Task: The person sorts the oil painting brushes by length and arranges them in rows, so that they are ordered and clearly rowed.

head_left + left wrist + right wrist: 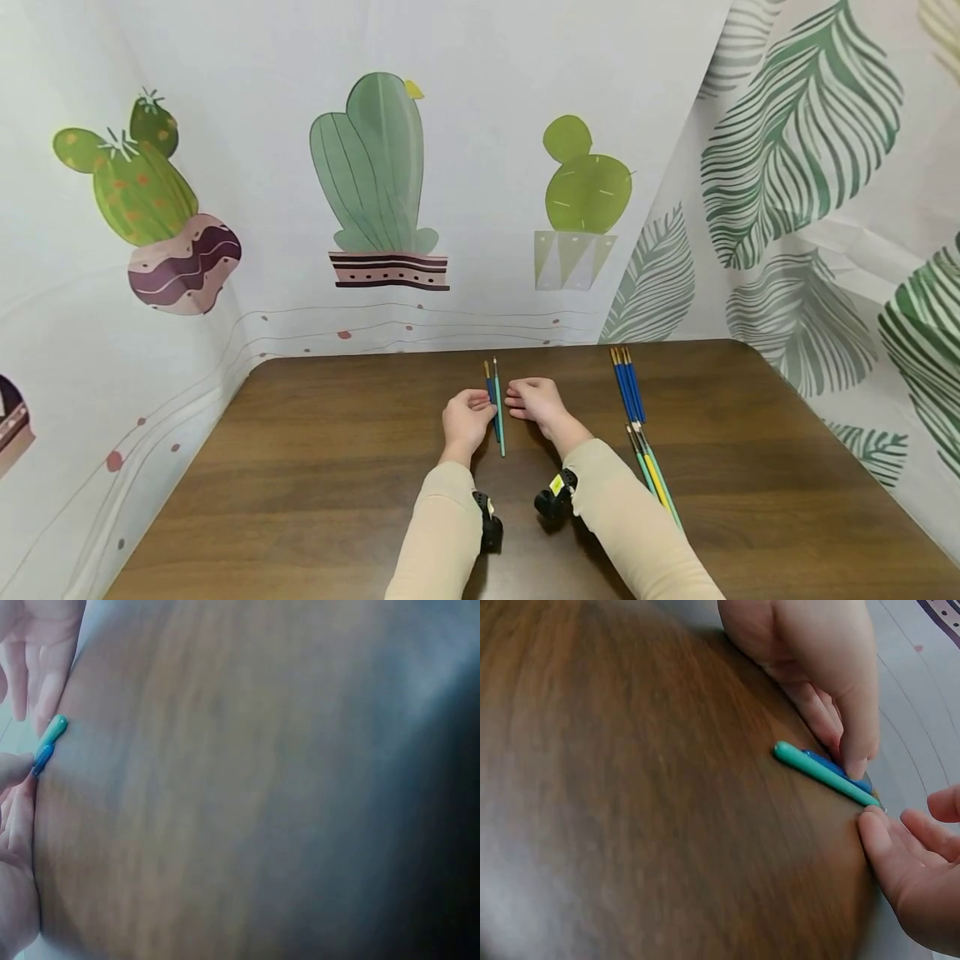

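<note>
Two paintbrushes lie side by side near the back of the table. One is a blue paintbrush [490,385] with brown bristles, the other a teal paintbrush [501,429]. My left hand [467,423] pinches the blue paintbrush between thumb and fingers, as the right wrist view also shows. To the right of the teal paintbrush [817,769] is my right hand [540,402], its fingers loosely extended. Its fingertips are close to the teal handle's far part; whether they touch it I cannot tell. In the left wrist view, only the handle ends of both brushes show.
On the right of the brown wooden table [337,467], several blue paintbrushes [630,387] lie together. Just in front of them are teal brushes and a yellow paintbrush [656,479], partly covered by my right sleeve [637,521]. A cactus-printed cloth [487,208] hangs behind the table.
</note>
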Demonstrator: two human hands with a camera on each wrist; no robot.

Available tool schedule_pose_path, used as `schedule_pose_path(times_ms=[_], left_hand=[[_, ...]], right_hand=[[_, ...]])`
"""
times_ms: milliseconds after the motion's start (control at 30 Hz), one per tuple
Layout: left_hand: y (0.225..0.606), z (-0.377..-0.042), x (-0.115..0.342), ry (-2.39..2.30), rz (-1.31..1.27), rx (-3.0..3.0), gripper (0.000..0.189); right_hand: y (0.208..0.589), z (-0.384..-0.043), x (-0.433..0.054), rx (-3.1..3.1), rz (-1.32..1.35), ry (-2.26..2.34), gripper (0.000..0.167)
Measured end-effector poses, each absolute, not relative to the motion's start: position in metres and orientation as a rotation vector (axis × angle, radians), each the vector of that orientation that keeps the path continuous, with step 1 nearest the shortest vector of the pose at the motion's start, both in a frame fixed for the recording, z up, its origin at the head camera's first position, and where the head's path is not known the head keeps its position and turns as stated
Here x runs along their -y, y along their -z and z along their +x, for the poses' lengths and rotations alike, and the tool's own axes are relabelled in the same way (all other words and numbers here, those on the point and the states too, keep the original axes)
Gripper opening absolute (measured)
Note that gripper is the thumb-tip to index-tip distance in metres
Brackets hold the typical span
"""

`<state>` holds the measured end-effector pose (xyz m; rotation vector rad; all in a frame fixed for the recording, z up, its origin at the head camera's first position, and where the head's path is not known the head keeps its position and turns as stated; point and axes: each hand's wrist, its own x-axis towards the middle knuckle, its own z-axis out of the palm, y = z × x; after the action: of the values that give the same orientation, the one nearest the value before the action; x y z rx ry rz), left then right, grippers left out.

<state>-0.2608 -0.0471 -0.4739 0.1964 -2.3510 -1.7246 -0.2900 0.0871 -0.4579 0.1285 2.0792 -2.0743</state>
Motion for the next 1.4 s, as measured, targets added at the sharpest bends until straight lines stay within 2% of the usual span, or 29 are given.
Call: schedule_pose_path(times_ms=[733, 1400], left_hand=[[0.471, -0.264, 0.053, 1.722, 0.152, 2.36, 0.02], [0.476, -0.263, 0.047, 1.714, 0.178, 2.366, 0.02]], right_hand=[[0.456, -0.305, -0.069, -2.061, 0.211, 2.095, 0.029], [0.453, -0.306, -0.061, -2.312, 0.303, 1.928, 0.024]])
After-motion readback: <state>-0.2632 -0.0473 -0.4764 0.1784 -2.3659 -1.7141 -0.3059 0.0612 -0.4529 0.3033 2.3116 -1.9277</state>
